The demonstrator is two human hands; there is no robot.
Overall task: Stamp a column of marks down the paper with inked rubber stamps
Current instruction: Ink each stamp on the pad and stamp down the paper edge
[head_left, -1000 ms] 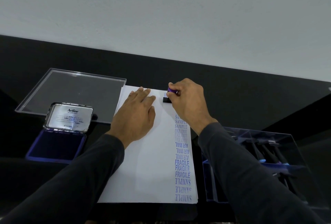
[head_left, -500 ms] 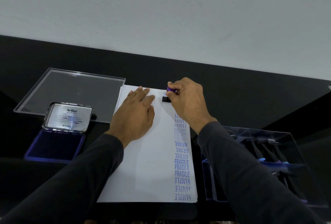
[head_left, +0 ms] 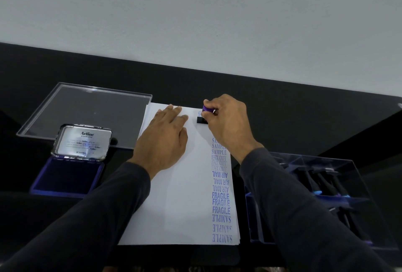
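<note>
Right hand: the right hand (head_left: 226, 122) is at the far end of the paper. Its fingers are curled round a small stamp and hold it tight.
Stamp: the stamp (head_left: 205, 115) has a purple top and a black base. The base sits down on the paper, near the far edge, at the top of the row of words.
Left hand: the left hand (head_left: 165, 139) lies flat on the paper with its fingers straight and close together. It presses the sheet down, just left of the stamp, and holds nothing.
Paper: the white paper (head_left: 174, 206) lies on the black table (head_left: 282, 102), between the two arms.
Marks: a column of blue words (head_left: 220, 193) runs down the right side of the paper. It reads SAMPLE, FAX OUT, AIR MAIL, FRAGILE. A bit of a blue word shows just past the stamp on the far side.
Ink pad: the ink pad (head_left: 67, 176) is open on the left, with its shiny lid (head_left: 83, 142) tipped up.
Clear sheet: a flat clear plastic lid (head_left: 84, 110) lies far left, just beside the paper.
Box: a clear box (head_left: 326, 195) on the right holds more dark stamps.
</note>
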